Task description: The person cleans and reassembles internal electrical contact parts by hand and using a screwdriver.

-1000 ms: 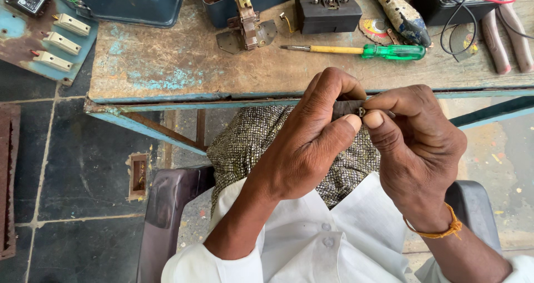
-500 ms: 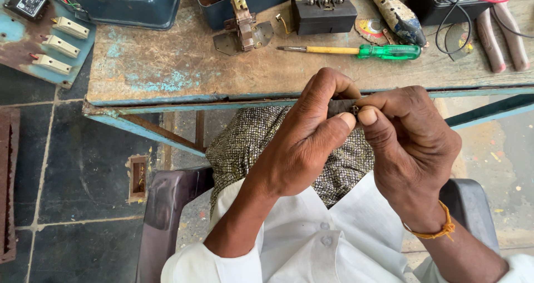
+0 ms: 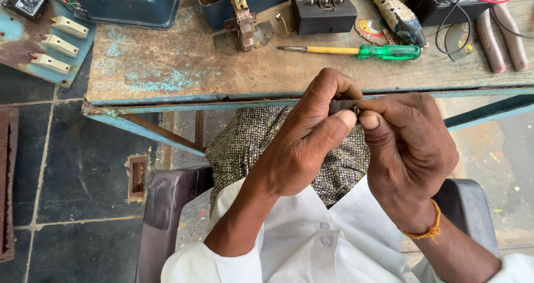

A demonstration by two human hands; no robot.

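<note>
Part: a small dark part (image 3: 340,106) is pinched between both hands, just below the desk edge and above the lap; only a short dark strip is seen, with a tiny metal bit at its right end. Its shape cannot be told further.
Left hand: the left hand (image 3: 303,144) is curled, and the part is pressed between thumb and bent fingers.
Right hand: the right hand (image 3: 409,149) is closed, and the metal end is nipped by thumb and forefinger. The two thumbs are set almost tip to tip.
Wrist: one orange thread band (image 3: 425,233) is worn on the right wrist.
Desk: a worn wooden desk (image 3: 167,66) with flaking blue paint is seen.
Screwdrivers: one, green-handled with a yellow shaft (image 3: 361,51), is laid on the desk well apart from the hands.
Pliers: one pair (image 3: 500,35), with reddish handles, is laid at the far right.
Black block: one (image 3: 324,10), with screw terminals on top.
Switch board: one blue board (image 3: 47,38) is seen at the left, with three pale switches mounted on it.
</note>
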